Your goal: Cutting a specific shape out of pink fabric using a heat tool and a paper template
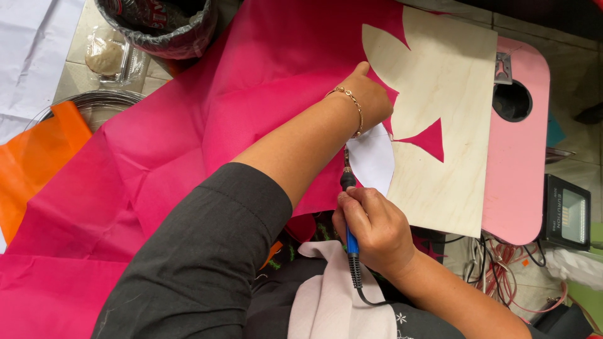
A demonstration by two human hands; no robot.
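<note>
Our right hand [370, 229] grips a blue-handled hot cutting tool [348, 207], tip pointing to twelve o'clock at the white paper template [372, 160]. Our left hand [370, 97] presses flat, fingers spread, on pink fabric [188, 125] at the plywood board [446, 113] atop the pink desk [518, 157].

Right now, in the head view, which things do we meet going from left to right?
Orange fabric → pink fabric → left hand → plywood board → pink table → black floodlight.
</note>
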